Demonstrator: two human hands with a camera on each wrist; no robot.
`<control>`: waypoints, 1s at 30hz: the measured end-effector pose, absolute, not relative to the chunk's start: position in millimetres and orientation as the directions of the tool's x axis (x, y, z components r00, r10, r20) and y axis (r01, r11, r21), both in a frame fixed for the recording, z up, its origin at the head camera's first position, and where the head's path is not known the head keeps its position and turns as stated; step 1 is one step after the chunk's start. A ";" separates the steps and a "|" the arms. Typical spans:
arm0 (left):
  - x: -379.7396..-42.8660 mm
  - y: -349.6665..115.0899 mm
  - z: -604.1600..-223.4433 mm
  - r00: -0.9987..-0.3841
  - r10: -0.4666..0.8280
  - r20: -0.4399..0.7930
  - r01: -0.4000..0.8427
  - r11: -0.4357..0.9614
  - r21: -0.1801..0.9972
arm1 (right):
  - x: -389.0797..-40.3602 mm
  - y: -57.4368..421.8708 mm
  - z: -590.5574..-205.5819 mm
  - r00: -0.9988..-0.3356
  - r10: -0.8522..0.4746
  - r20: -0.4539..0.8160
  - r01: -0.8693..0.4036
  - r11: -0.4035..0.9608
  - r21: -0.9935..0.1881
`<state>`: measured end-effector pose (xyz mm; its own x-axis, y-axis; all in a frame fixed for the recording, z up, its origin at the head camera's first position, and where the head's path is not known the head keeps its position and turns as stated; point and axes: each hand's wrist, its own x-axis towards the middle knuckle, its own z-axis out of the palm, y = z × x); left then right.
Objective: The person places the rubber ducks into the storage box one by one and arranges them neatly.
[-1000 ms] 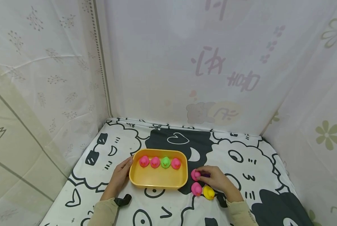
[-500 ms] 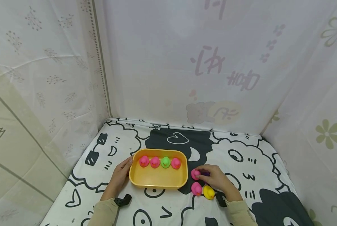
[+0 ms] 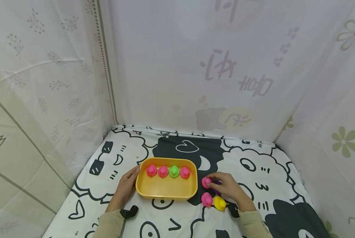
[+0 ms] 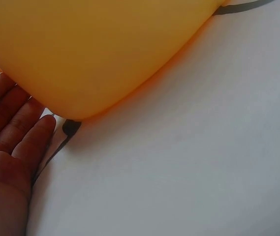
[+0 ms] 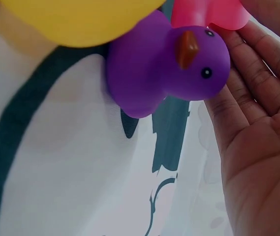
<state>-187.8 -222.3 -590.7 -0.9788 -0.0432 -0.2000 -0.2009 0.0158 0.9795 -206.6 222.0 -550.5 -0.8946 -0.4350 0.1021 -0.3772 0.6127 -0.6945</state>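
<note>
A yellow tray holds a row of rubber ducks at its far side: pink ducks and one green duck. My left hand rests against the tray's left side, and its fingers look fairly straight in the left wrist view. Right of the tray, my right hand pinches a pink rubber duck between thumb and fingers. Beside that hand is a purple duck, partly hidden under it in the head view. Nearer lie another pink duck and a yellow duck.
A black-and-white cartoon-print cloth covers the surface. Pale printed curtains hang at the back and both sides. Dark wrist straps show at both wrists.
My right hand has shifted very slightly, and more of the purple duck shows beneath it. My left hand, the tray and its ducks stay in place.
</note>
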 end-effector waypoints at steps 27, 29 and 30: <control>-187.3 -222.1 -588.1 -0.980 -0.036 -0.195 -0.196 0.013 0.981 | -227.0 208.3 -520.0 -0.856 -0.467 0.222 -0.478 0.552 -0.683; -186.7 -222.2 -587.2 -0.979 -0.037 -0.198 -0.199 0.012 0.980 | -229.0 205.1 -519.2 -0.852 -0.473 0.225 -0.483 0.544 -0.686; -186.4 -222.2 -586.7 -0.979 -0.037 -0.201 -0.202 0.011 0.979 | -230.1 203.4 -519.0 -0.847 -0.478 0.231 -0.491 0.541 -0.683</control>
